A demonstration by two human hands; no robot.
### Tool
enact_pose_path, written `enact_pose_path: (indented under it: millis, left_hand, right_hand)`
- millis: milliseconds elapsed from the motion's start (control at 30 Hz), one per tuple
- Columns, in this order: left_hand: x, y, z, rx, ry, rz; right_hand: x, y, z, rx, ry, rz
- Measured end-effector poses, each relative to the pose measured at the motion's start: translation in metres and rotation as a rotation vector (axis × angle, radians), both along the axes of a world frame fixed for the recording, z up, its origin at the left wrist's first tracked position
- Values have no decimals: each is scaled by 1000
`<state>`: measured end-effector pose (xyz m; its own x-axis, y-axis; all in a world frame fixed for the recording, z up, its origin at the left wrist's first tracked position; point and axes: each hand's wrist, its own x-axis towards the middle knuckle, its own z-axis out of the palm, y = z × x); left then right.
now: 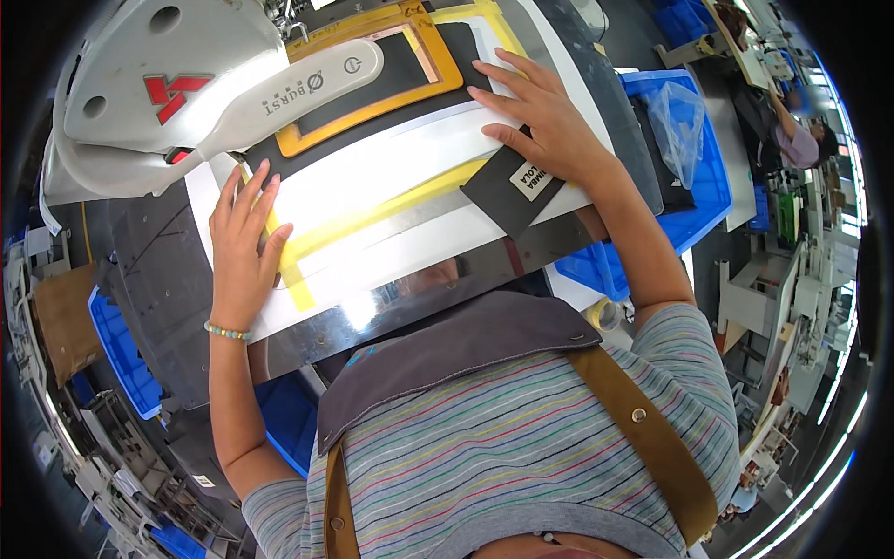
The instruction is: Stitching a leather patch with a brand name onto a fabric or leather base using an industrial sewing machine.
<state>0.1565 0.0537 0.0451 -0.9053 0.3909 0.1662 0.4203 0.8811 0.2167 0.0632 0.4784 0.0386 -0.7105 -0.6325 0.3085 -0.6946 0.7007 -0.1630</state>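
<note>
My left hand (pixel 244 233) lies on the left edge of a white sheet (pixel 410 154) bordered with yellow tape (pixel 382 214), its fingers extended. My right hand (pixel 540 116) rests on the sheet's right side with fingers spread, beside a black piece of material (pixel 472 51). Partly beneath my right palm and wrist is a dark flat piece (pixel 498 197) bearing a white label (pixel 533 179). Between my hands and farther away, an orange-yellow rectangular frame (pixel 449 70) sits over the black material. Neither hand grips anything.
A white sewing machine head (pixel 177 65) stands at the far left, its light-coloured arm-like part (pixel 298 93) reaching over the frame. A shiny metal edge (pixel 410 298) runs along the near side. Blue bins (pixel 712 177) flank the table; one holds clear plastic. Another person (pixel 801 140) is far right.
</note>
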Motion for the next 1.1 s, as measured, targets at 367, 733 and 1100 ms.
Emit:
enact_pose_path:
  millis: [367, 733, 1100]
  left_hand:
    - [1, -2, -10, -10, 46, -16]
    - [1, -5, -2, 192, 82, -7]
    - [-26, -21, 12, 191, 99, -23]
  right_hand:
    - [-10, 16, 40, -155, -92, 56]
    - [29, 29, 36, -61, -380, 132]
    - [-17, -52, 107, -244, -454, -84]
